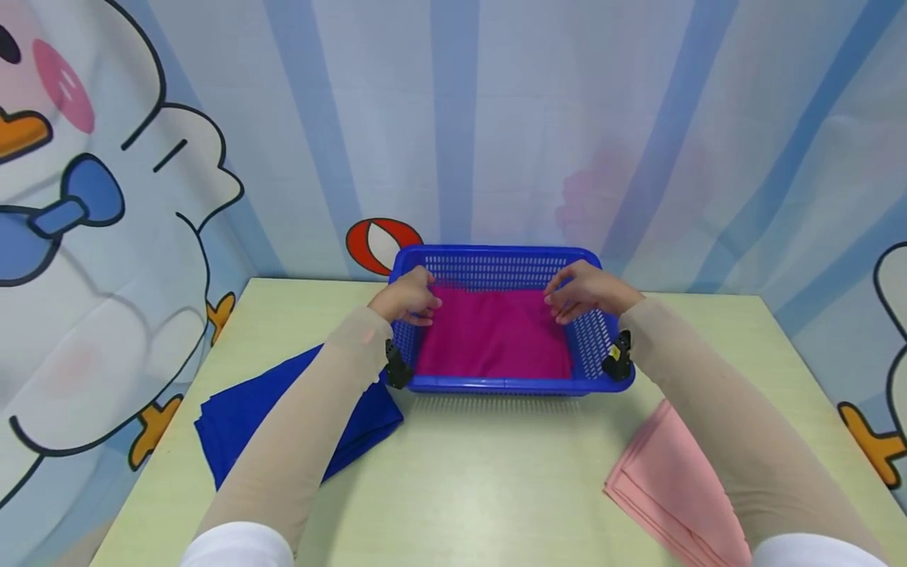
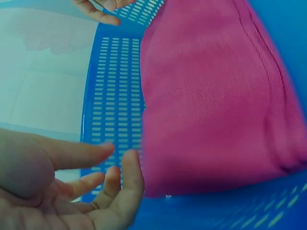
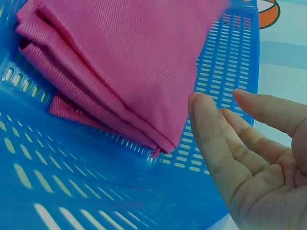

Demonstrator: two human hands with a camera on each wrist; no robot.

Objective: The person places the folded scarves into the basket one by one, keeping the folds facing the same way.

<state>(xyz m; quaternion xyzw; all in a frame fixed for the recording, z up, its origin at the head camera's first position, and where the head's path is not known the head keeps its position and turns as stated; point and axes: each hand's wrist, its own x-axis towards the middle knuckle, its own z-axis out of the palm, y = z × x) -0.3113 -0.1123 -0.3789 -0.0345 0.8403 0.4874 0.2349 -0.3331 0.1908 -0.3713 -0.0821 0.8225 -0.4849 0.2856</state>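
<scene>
Three folded cloths are in play here, and from where I stand one of them, the dark pink cloth [image 1: 496, 335], is already in the blue basket [image 1: 496, 386], spread fairly flat along its bottom with its folded layers at the near side. The left hand [image 1: 411, 298] is inside the basket at the cloth's far left corner, and the right hand [image 1: 584, 291] is at the far right one. Both are empty, thumbs apart from loosely bent fingers; whether any fingertip brushes the cloth, I can't tell. I'd judge the placing of this piece done or very nearly so, with at most a little straightening left. The other two lie outside the basket on the pale surface [image 1: 489, 472]: the blue cloth [image 1: 244, 405] to the left, partly hidden under the left sleeve [image 1: 319, 394], and the light pink cloth [image 1: 673, 488] to the right, partly under the right sleeve [image 1: 730, 417]. If those are meant for the basket too, about a third of the work looks finished, and two pieces remain.
</scene>
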